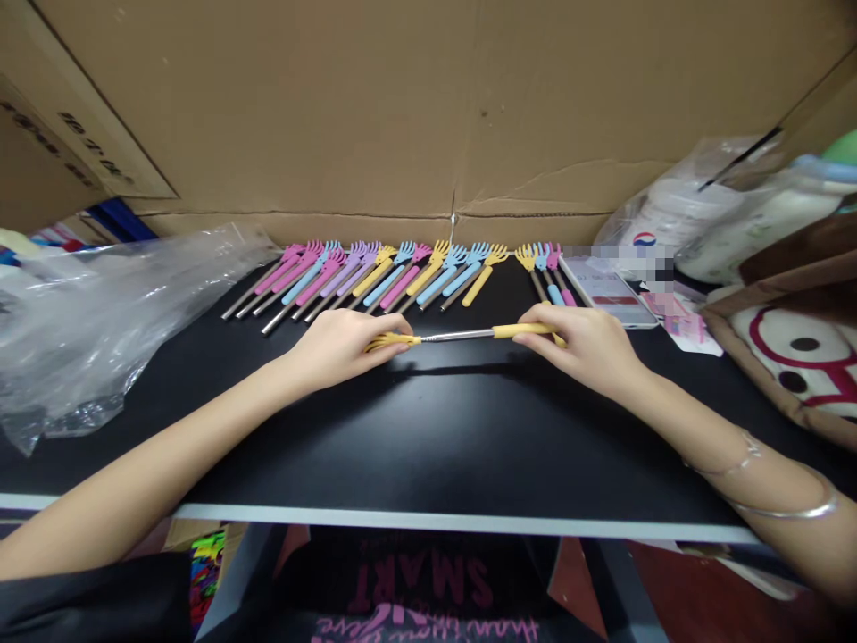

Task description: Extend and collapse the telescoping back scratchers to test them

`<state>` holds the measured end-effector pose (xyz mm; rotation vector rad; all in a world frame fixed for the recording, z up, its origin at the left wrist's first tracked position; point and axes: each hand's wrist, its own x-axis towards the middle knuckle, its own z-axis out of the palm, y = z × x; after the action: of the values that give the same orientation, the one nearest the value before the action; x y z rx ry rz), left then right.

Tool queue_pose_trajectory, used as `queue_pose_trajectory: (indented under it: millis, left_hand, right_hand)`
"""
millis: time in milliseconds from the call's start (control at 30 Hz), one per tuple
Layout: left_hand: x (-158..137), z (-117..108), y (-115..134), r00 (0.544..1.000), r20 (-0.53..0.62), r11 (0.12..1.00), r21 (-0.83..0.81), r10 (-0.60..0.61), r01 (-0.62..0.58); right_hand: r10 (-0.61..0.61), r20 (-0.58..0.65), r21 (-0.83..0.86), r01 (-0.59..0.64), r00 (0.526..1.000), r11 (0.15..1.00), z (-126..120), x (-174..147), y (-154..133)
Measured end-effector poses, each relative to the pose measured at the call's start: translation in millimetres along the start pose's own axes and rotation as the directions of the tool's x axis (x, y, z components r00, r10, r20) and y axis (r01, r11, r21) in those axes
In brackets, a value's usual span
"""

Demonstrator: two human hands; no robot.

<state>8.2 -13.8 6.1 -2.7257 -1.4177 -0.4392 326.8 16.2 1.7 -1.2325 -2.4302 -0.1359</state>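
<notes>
A yellow back scratcher (461,336) with a metal rod is held level above the black table by both hands. My left hand (338,344) is closed around its yellow claw head, fingers pinching near the neck. At the other end, my right hand (589,344) grips the yellow handle sleeve, partly hiding it. Behind my hands lies a row of back scratchers (375,277) in pink, blue, purple and yellow, claws pointing to the back. A smaller group of three back scratchers (545,268), yellow, blue and pink, lies just behind my right hand.
Clear plastic bags (120,313) spread over the table's left side. On the right are a phone (606,290), pink-and-white cards (689,326), a bagged white container (689,214), a bottle (769,214) and a brown plush item (796,330). Cardboard (402,107) walls the back of the table (461,446).
</notes>
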Motion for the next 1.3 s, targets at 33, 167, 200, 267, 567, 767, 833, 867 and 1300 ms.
queue_pose_trajectory:
  millis: [33,167,200,267,567,767,833,867,1300]
  left_hand:
    - [0,0,-1,1.0,-0.011,1.0,0.008,0.005,-0.005]
    - [0,0,-3,0.998,-0.055,0.998,0.059,0.039,-0.036]
    - [0,0,-4,0.997,-0.066,0.996,0.075,0.05,-0.045]
    - [0,0,-4,0.993,-0.088,0.993,0.102,0.075,-0.066]
    - [0,-1,-7,0.946,-0.199,0.944,0.261,0.255,-0.199]
    - [1,-6,-7,0.897,-0.259,0.894,0.373,0.357,-0.248]
    - [1,-6,-7,0.887,-0.268,0.882,0.396,0.377,-0.255]
    - [1,-6,-6,0.884,-0.269,0.878,0.403,0.383,-0.258]
    - [1,-5,-6,0.897,-0.273,0.91,0.33,0.348,-0.253]
  right_hand:
    - [0.006,-0.003,-0.002,-0.006,1.0,1.0,0,0,0]
    - [0.03,0.021,0.007,-0.03,0.999,1.0,0,-1,-2]
    - [0.034,0.033,0.011,-0.034,0.999,0.999,0,-1,-2]
    - [0.038,0.056,0.019,-0.039,0.998,0.999,-1,-1,-4]
    - [0.025,0.086,0.042,-0.029,0.996,0.999,-3,-2,-9]
    - [0.022,0.159,0.076,-0.034,0.987,0.997,-5,-1,-11]
    - [0.018,0.178,0.078,-0.033,0.984,0.996,-5,-1,-12]
    - [0.018,0.181,0.077,-0.032,0.983,0.997,-5,-1,-12]
    - [0.028,0.162,0.073,-0.04,0.986,0.997,-4,-2,-12]
